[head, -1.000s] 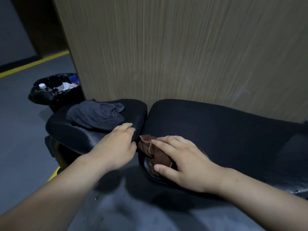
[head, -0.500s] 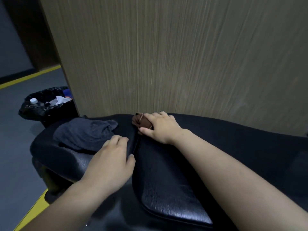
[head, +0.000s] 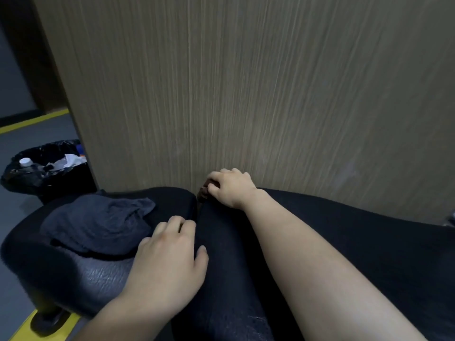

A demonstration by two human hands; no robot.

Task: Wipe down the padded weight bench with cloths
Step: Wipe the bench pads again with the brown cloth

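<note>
- Head view: we note the padded weight bench (head: 369,242) set against a wood-grain panel (head: 246,82), its two black pads meeting at a narrow gap.
- The right hand (head: 231,188) is at the far end of that gap, beside the panel. Its fingers curl over a brown cloth (head: 203,192), gripping it against the pad edge; most of the cloth is hidden.
- The left hand (head: 170,252) lies flat on the left pad at the gap, fingers relaxed, holding nothing.
- A grey cloth (head: 98,225) lies crumpled on the left pad, just beside the left hand.
- A black-lined bin (head: 37,178) holding rubbish stands on the floor, far left.
</note>
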